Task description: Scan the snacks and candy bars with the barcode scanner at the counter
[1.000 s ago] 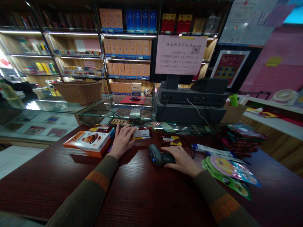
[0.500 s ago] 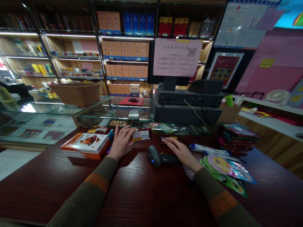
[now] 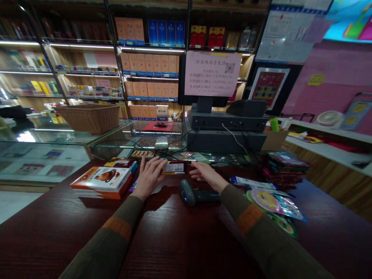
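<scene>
My left hand [image 3: 149, 177] lies on the dark wooden counter [image 3: 174, 240], its fingertips against the end of a small red-and-white packet with a barcode label [image 3: 174, 167]. My right hand [image 3: 207, 176] reaches toward the same packet with its fingers extended, holding nothing, and stops just short of it. Below that hand, a dark grey handheld barcode scanner [image 3: 192, 193] lies on its side, not touched. To the left of my left hand sits a stack of orange-and-white snack boxes [image 3: 101, 182].
A glass display case [image 3: 136, 141] runs behind the counter, with a wicker basket [image 3: 88, 118] on top. A black till unit [image 3: 226, 131] carries a paper price sign [image 3: 213, 73]. Stacked packets [image 3: 285, 166] and round foil bags [image 3: 274, 203] lie to the right.
My right hand has left the scanner and moved left toward the red-and-white packet. My left hand stays at the packet. The whole view has shifted slightly.
</scene>
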Demonstrator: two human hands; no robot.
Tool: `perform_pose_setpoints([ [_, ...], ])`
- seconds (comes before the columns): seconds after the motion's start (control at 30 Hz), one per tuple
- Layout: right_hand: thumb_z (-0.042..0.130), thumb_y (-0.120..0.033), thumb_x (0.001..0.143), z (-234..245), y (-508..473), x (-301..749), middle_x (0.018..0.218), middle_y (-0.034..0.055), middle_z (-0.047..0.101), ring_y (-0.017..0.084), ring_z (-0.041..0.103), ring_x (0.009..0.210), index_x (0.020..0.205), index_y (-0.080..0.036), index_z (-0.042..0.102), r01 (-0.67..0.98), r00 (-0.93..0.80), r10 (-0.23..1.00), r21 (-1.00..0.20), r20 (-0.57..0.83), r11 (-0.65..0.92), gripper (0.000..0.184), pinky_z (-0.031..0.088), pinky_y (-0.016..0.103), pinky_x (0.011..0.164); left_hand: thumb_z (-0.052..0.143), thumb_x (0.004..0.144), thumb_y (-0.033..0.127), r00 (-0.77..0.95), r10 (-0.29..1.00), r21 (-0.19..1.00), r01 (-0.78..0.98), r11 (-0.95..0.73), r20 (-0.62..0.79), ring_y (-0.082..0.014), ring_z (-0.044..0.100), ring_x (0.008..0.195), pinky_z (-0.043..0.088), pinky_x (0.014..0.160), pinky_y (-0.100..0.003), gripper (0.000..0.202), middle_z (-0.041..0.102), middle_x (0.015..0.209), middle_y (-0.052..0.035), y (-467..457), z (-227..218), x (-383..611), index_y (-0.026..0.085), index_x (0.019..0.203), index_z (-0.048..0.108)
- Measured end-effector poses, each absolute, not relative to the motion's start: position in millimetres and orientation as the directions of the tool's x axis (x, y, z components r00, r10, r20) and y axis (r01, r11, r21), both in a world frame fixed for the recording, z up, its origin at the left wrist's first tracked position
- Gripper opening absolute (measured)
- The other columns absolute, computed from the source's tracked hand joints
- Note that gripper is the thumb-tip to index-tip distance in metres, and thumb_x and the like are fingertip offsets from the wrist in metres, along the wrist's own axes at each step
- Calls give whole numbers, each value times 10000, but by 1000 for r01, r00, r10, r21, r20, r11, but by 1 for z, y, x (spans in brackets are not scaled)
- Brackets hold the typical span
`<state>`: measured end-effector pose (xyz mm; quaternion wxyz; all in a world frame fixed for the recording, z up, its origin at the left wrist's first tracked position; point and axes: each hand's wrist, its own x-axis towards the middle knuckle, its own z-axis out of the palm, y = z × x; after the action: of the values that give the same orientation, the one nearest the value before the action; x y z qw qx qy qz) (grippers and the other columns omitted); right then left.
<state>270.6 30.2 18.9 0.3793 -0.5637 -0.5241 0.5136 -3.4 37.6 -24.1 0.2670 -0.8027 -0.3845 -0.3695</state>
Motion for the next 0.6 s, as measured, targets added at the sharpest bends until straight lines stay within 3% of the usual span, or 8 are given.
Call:
perform_pose_setpoints([
  [0.27, 501, -671, 932, 28, 32, 257, 872, 115, 739, 165, 707, 716, 1112, -187, 573, 170, -83, 955, -948, -286, -269, 522, 459, 204, 578, 619, 897, 229, 440, 410, -151, 807, -571, 799, -279, 542, 1320, 100, 1264, -580, 565, 675, 1286, -84, 36, -24, -1, 256, 1448, 496],
  [0.6, 618, -617, 886, 31, 27, 253, 756, 46, 723, 148, 705, 666, 1011, -226, 598, 120, -50, 955, -951, -291, -284, 411, 408, 180, 499, 622, 897, 222, 407, 431, -116, 822, -558, 806, -285, 475, 1373, 136, 1255, -583, 529, 588, 1384, -99, 37, -25, -1, 299, 1415, 542],
])
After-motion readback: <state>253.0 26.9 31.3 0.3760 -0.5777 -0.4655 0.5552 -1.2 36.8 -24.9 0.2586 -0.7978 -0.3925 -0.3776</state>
